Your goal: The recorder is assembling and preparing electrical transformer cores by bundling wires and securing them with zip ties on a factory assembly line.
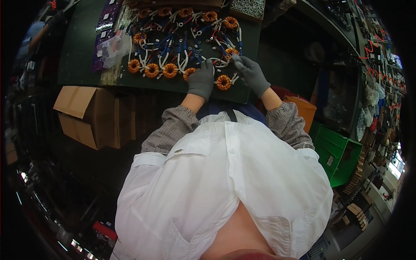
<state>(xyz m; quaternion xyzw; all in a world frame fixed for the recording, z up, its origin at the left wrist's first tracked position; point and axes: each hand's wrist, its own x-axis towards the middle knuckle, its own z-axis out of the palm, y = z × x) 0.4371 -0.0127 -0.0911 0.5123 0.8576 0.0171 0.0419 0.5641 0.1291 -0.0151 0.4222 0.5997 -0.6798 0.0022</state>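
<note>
Both my hands wear dark grey gloves above the near right part of the dark green table. My left hand is closed, its fingertips on a white wire that runs across to the right. My right hand is closed in a pinch beside an orange copper-wound ring coil; what its fingertips hold is too small to make out. Another ring coil lies between my hands, near the table edge. A further coil sits partly hidden against my left hand.
Several more ring coils with blue, white and red leads lie in rows. Purple bags are at the left, a box of small metal parts at the far right. Cardboard boxes, an orange bin and a green crate stand below.
</note>
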